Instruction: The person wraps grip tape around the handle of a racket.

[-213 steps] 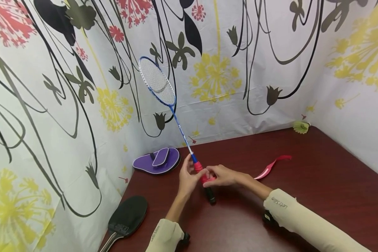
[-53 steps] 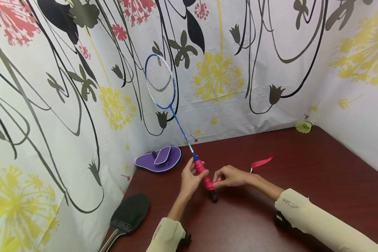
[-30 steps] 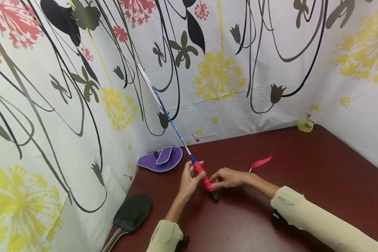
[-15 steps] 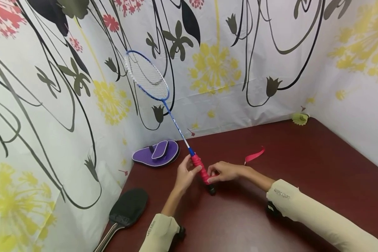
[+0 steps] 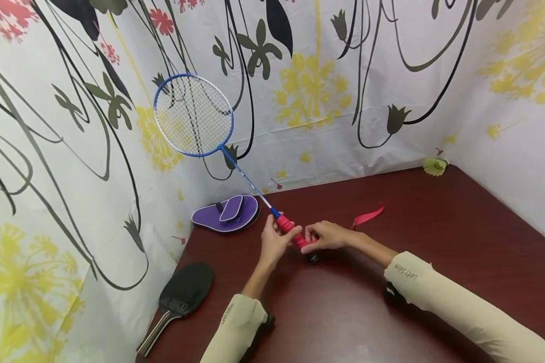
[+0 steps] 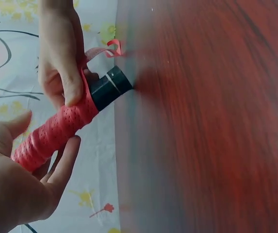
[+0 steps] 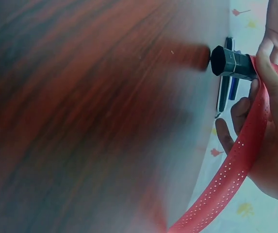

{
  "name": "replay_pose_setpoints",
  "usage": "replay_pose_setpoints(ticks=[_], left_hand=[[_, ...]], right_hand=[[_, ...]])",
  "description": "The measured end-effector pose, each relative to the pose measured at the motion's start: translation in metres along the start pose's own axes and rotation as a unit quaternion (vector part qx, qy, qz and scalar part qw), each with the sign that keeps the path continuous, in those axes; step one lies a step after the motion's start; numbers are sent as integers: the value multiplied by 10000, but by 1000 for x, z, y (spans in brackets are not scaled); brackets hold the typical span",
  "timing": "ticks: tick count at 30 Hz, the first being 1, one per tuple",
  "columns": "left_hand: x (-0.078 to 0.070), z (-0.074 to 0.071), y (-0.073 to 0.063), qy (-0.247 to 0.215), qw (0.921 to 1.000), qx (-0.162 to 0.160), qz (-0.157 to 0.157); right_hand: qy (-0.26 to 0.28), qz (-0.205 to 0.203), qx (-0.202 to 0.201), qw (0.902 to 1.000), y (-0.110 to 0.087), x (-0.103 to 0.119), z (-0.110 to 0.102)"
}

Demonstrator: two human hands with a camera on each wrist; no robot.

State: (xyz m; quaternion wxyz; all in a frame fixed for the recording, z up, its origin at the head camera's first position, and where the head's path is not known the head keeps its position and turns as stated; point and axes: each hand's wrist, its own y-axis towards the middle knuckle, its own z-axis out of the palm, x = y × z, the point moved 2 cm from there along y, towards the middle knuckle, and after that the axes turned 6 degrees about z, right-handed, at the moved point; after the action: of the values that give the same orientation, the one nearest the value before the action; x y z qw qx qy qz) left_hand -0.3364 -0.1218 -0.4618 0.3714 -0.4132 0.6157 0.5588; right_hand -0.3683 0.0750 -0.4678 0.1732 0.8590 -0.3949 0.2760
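Observation:
A blue and white badminton racket [image 5: 247, 179] slants up to the left, its head above the table. Pink perforated grip tape [image 6: 56, 131] wraps most of its handle, while the black butt end [image 6: 110, 89] stays bare. My left hand [image 5: 274, 242] holds the wrapped handle, fingers and thumb around it. Close to the butt, my right hand [image 5: 327, 236] pinches the tape against the handle. From there the loose tape strip [image 7: 226, 179] trails down past my right wrist, and its far end [image 5: 368, 216] shows beyond my right forearm.
A black table tennis bat [image 5: 187, 290] lies at the table's left edge. Behind it is a purple bat case [image 5: 227, 214]. A yellow-green shuttlecock [image 5: 434, 166] sits in the far right corner. Patterned cloth [image 5: 313, 151] hangs behind the dark red table [image 5: 345, 312].
Over these seconds the tape has covered more of the handle towards the butt. The racket has rotated, its head now facing the camera. The loose strip's visible tail has shortened.

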Motion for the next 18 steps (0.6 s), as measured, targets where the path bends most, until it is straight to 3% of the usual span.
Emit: replay_pose_setpoints(ticks=[7,12,18], left_hand=[[1,-2,5,12,9997,-221,-42],[1,-6,8,20,9999,-47,-161],[-1,-7,8,-55,9995,194,-246]], right_hand=[[87,-339,64,9994,-2,-2,-4],[-24,-605,104,9981,-5,-7,-10],[-25,-524,91,9986,-11,-14,-15]])
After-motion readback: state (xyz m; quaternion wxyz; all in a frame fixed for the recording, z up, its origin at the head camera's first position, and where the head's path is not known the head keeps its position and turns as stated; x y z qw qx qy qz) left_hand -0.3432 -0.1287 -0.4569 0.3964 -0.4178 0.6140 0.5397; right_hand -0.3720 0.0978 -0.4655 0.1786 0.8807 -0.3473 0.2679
